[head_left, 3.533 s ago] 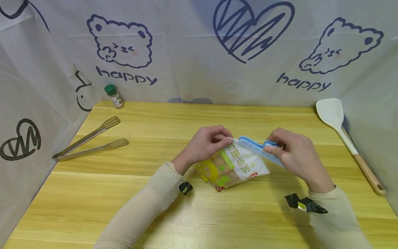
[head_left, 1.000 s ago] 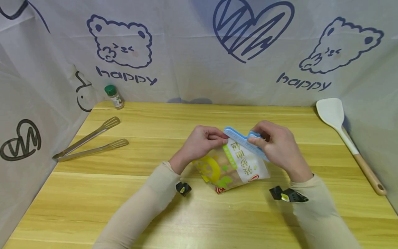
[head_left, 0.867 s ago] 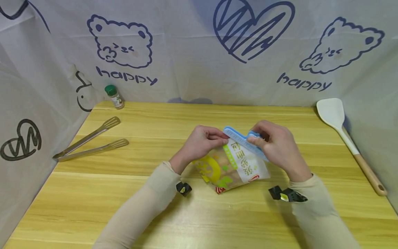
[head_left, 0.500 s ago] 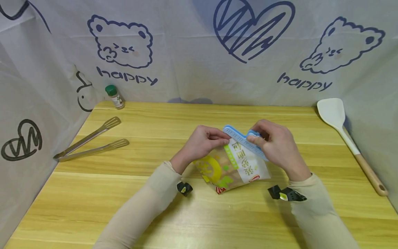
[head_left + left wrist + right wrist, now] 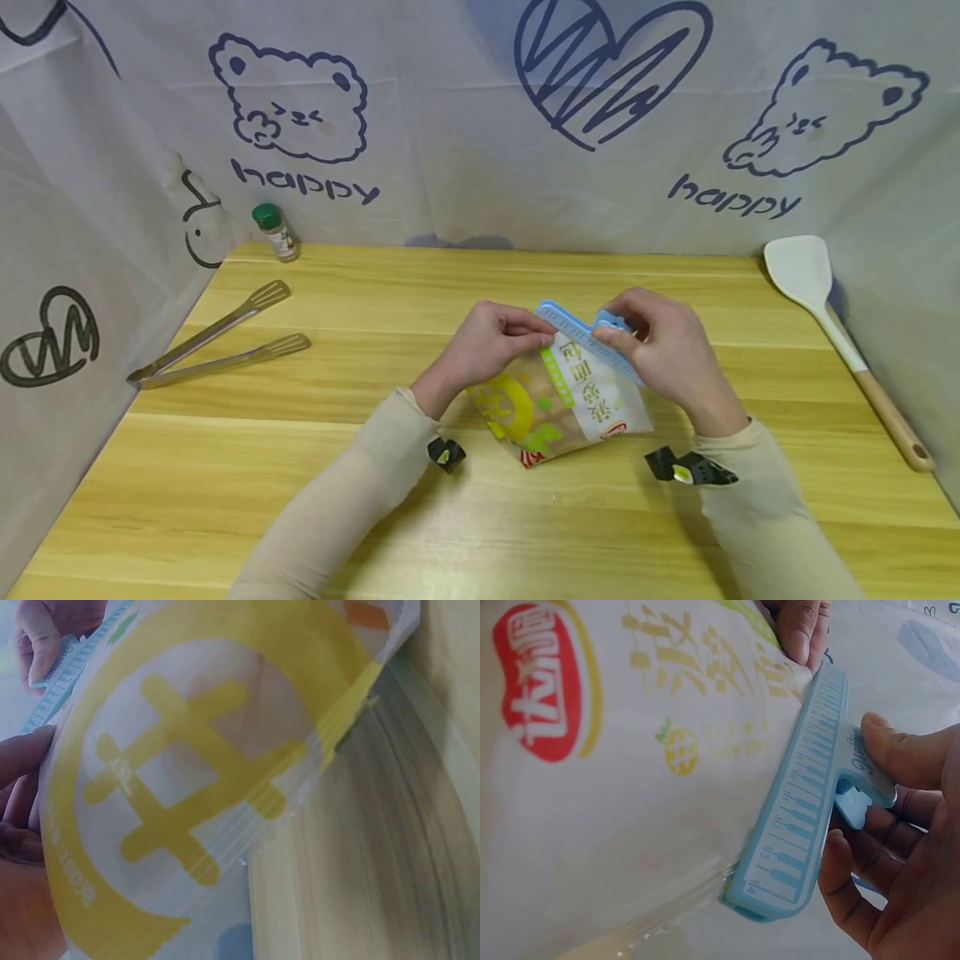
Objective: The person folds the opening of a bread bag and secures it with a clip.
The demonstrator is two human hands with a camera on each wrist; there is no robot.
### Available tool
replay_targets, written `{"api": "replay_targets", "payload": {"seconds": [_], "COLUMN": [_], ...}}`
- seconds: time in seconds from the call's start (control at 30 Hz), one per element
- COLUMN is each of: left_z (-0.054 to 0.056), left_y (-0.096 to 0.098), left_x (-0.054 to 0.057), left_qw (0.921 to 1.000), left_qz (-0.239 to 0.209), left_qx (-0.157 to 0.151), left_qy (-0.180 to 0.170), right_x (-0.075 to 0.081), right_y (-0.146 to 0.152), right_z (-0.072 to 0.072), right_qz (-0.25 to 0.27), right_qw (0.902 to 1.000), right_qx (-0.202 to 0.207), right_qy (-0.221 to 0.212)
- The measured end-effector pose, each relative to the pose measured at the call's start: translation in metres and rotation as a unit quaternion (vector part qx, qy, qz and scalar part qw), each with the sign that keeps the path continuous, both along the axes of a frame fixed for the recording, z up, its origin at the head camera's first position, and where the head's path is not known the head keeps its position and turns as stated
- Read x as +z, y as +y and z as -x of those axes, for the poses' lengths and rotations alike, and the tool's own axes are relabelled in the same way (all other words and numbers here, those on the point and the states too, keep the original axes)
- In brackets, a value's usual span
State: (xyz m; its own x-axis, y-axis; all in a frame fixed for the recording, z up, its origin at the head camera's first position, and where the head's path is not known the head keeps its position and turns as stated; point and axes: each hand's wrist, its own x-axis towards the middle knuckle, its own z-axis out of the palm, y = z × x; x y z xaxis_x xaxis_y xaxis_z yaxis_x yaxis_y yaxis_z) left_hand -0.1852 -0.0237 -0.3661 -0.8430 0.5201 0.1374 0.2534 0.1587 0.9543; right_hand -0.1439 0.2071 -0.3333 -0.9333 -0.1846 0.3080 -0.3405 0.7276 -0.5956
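Observation:
A clear and white snack bag [image 5: 558,408] with yellow and green print stands tilted over the table between the hands. My left hand [image 5: 491,342] pinches its upper edge with thumb and index finger. In my right hand [image 5: 667,350] are the handles of a light blue bag clip [image 5: 566,325], thumb on one side and fingers behind. The right wrist view shows the clip [image 5: 795,825], printed with piano keys and numbers, lying along the bag's edge. Its far end reaches the left fingertips. From the left wrist, the bag [image 5: 195,772] hides most of the scene.
Metal tongs [image 5: 217,337] lie spread at the left of the wooden table [image 5: 360,517]. Behind them stands a green-capped spice jar [image 5: 275,233]. A white turner [image 5: 817,283] with a wooden handle leans on the right. Cloth walls [image 5: 450,167] with drawings enclose the back and sides.
Since the oldest frame, my right hand has moved left and slightly up, bringing the clip along the bag's edge to the left fingers. The last second shows almost no movement.

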Motion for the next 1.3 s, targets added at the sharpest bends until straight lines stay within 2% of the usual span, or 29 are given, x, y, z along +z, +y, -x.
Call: {"api": "replay_targets", "payload": {"seconds": [0.33, 0.57, 0.7, 0.87, 1.03, 1.17, 1.3], "left_z": [0.000, 0.002, 0.003, 0.003, 0.001, -0.003, -0.008], "left_y": [0.000, -0.013, -0.026, -0.043, -0.055, -0.058, -0.056], "left_x": [0.000, -0.004, -0.008, -0.016, -0.024, -0.030, -0.037], "left_qw": [0.9999, 0.9966, 0.9934, 0.9921, 0.9922, 0.9881, 0.9839], "left_qz": [0.013, 0.077, 0.111, 0.119, 0.071, 0.025, -0.009], "left_qx": [-0.003, 0.001, -0.012, -0.037, -0.037, -0.010, 0.023], "left_qy": [0.007, 0.030, 0.026, -0.015, -0.096, -0.152, -0.177], "right_x": [-0.004, -0.008, -0.010, -0.012, -0.013, -0.015, -0.018], "right_y": [0.002, 0.009, 0.013, 0.017, 0.020, 0.022, 0.022], "right_z": [0.000, -0.003, -0.005, -0.009, -0.011, -0.012, -0.013], "right_qz": [0.021, 0.029, 0.032, 0.029, 0.029, 0.034, 0.035], "right_qw": [0.9996, 0.9993, 0.9990, 0.9983, 0.9978, 0.9971, 0.9961], "right_qx": [0.010, -0.003, -0.018, -0.035, -0.045, -0.056, -0.069], "right_qy": [-0.013, -0.021, -0.027, -0.037, -0.039, -0.040, -0.042]}}
